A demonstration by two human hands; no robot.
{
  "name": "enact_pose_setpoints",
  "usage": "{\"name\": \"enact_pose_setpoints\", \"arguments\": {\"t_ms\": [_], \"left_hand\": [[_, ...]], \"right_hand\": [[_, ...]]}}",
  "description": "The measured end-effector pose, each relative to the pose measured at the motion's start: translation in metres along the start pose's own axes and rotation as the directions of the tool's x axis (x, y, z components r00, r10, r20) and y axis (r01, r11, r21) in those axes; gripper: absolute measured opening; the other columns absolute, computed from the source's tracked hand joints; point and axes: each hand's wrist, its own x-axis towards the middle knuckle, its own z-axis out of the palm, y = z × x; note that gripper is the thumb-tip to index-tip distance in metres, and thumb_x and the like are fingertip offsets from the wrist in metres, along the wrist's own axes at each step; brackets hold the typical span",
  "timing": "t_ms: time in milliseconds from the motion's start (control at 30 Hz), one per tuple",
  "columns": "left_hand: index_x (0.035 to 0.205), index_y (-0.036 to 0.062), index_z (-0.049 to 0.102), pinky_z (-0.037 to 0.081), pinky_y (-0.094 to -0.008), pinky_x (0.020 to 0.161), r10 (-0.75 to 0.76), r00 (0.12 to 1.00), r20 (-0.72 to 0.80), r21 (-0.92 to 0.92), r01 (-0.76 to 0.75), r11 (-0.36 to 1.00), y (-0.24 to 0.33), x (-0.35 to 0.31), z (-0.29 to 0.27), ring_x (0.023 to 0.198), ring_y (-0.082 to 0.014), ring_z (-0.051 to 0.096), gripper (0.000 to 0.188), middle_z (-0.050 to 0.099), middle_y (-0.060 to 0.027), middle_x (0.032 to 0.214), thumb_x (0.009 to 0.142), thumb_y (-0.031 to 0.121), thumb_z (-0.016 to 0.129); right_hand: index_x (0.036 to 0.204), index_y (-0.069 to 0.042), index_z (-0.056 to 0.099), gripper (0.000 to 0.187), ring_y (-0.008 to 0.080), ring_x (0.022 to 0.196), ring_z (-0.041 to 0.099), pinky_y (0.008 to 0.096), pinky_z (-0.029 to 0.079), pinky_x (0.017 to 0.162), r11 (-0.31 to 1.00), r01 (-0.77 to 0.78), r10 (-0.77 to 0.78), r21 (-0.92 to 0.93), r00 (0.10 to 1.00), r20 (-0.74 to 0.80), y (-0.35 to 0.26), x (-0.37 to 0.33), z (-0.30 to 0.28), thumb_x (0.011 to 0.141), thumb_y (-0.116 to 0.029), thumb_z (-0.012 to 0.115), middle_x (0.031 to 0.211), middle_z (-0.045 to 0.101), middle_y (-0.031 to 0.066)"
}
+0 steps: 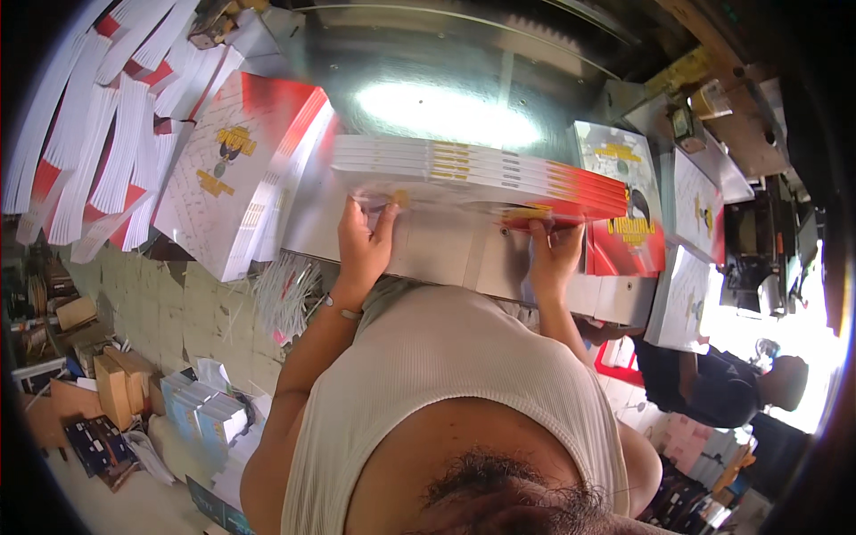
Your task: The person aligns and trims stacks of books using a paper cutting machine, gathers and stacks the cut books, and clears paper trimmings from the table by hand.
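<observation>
A stack of several paperback books is in front of me at the edge of a metal machine table, its white, yellow and red spines turned toward me. My left hand grips the stack's near side toward its left end, thumb and forefinger at the lower edge. Toward the red end, my right hand holds the same side, its fingers partly hidden beneath the books. Both hands are closed on the stack. Just left of it stands a pile of matching books with white and red covers. To the right lies another matching book.
Fanned bundles of white paper blocks fill the far left. More book piles stand at the right. Shredded paper trimmings hang below the table. Another person is at the lower right. Wrapped bundles sit on the floor.
</observation>
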Motion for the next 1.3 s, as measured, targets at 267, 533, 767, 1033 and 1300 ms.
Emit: {"name": "enact_pose_setpoints", "arguments": {"t_ms": [267,533,767,1033,1300], "left_hand": [[0.122,-0.0041,0.051,0.051,-0.0296,0.088,-0.04,0.998,0.04,0.112,0.036,0.993,0.005,0.0,0.007,0.099,-0.0157,0.063,0.031,0.065,-0.0123,0.11,0.094,0.002,0.064],[0.118,-0.005,0.058,0.052,-0.0311,0.083,-0.075,0.997,0.01,0.05,0.075,0.996,0.012,0.036,0.01,0.093,-0.018,0.068,0.034,0.07,-0.012,0.102,0.089,0.01,0.07],[0.115,-0.0029,0.063,0.052,-0.0312,0.073,-0.153,0.986,0.062,0.348,0.122,0.929,-0.019,0.162,0.014,0.079,-0.0168,0.068,0.042,0.072,-0.0121,0.095,0.083,0.022,0.075],[0.152,-0.0009,0.017,0.019,-0.0479,0.117,0.105,0.886,-0.451,0.292,0.036,0.956,-0.083,0.264,0.037,0.144,-0.045,0.017,0.099,0.013,-0.0341,0.154,0.078,0.024,0.078],[0.149,-0.0121,-0.008,-0.002,-0.0387,0.122,-0.518,0.762,-0.389,-0.545,0.263,0.796,-0.083,0.392,0.067,0.15,-0.0329,-0.01,0.108,-0.01,-0.0303,0.159,0.09,0.047,0.06]], "right_hand": [[0.118,0.001,0.052,0.034,0.026,0.075,0.065,0.0353,0.05,0.071,0.948,0.11,-0.066,-0.299,0.986,0.154,0.016,0.008,-0.021,0.088,-0.004,0.066,0.087,0.068,0.0142],[0.126,0.002,0.049,0.044,0.0199,0.101,0.06,0.0313,0.046,0.089,0.995,0.015,0.004,-0.097,0.983,0.185,0.014,0.04,-0.019,0.085,0.001,0.065,0.109,0.062,0.011],[0.127,0.001,0.046,0.038,0.0177,0.097,0.058,0.0359,0.052,0.084,0.973,-0.221,0.206,0.063,0.961,0.185,0.034,0.11,0.033,0.091,-0.004,0.06,0.113,0.056,0.0093],[0.12,-0.001,0.052,0.027,0.0277,0.095,0.067,0.0502,0.061,0.08,0.79,-0.574,0.51,0.217,0.81,0.289,0.073,0.216,0.165,0.094,-0.002,0.052,0.108,0.062,0.0119],[0.13,-0.001,0.046,0.039,0.0329,0.098,0.067,0.0573,0.057,0.079,0.786,-0.552,0.35,0.28,0.77,0.534,0.126,0.366,0.404,0.092,-0.001,0.054,0.113,0.062,0.0142]]}}
